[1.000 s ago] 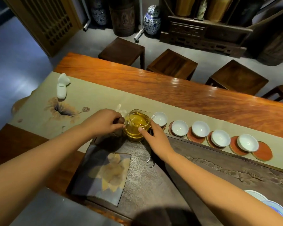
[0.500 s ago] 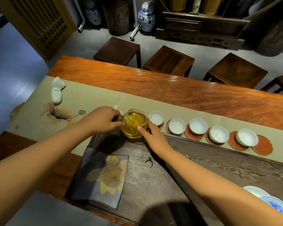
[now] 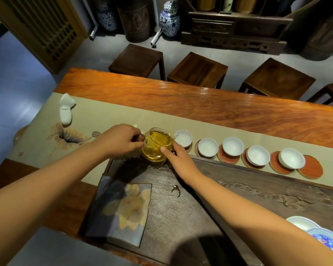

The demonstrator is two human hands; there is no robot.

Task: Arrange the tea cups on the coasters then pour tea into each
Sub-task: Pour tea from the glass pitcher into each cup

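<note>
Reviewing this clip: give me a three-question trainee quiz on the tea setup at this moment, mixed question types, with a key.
1. True or false: the clear glass pitcher of amber tea stands empty.
2. How many small white porcelain tea cups stand in the row? A) three B) five C) seven
3. Fill in: the left hand grips the pitcher's ____, while the right hand steadies its side.

Key: 1 false; 2 B; 3 handle. One round orange coaster at the far right end bears no cup.

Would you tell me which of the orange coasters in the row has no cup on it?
The far-right coaster, at the end farthest from the glass pitcher. It lies bare, while the others each carry a white cup.
</note>
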